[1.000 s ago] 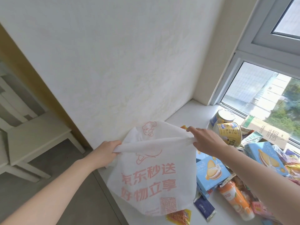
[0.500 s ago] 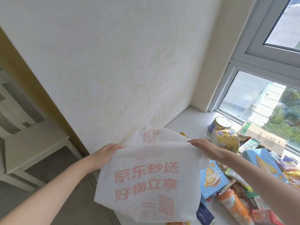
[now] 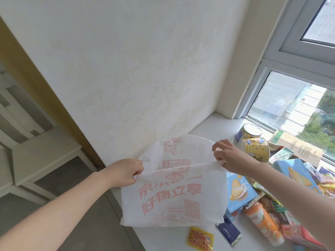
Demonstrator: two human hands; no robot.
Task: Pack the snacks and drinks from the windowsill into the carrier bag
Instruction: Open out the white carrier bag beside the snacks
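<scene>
- Nearest: a flat, crinkly yellow sachet (image 3: pixel 200 238) and a glossy navy foil packet (image 3: pixel 228 232) lie on the smooth white windowsill (image 3: pixel 213 127), just below the bag.
- Right of them, a rounded orange plastic bottle (image 3: pixel 262 221) lies on its side among loose wrappers.
- The carrier bag (image 3: pixel 172 196), thin, white and softly wrinkled with pink printed lettering, is held up at the sill's left end, its lower edge down at the sill.
- Left hand (image 3: pixel 125 172): fingers curled tight, gripping the bag's rim.
- Right hand (image 3: pixel 230 156): fingers pinching the opposite rim, which is stretched into a taut band.
- Beside the bag, a pale blue card biscuit box (image 3: pixel 237 191).
- Farther back, a round yellow tub (image 3: pixel 254 148) tipped over, and a brown cardboard box (image 3: pixel 297 147) near the glass.
</scene>
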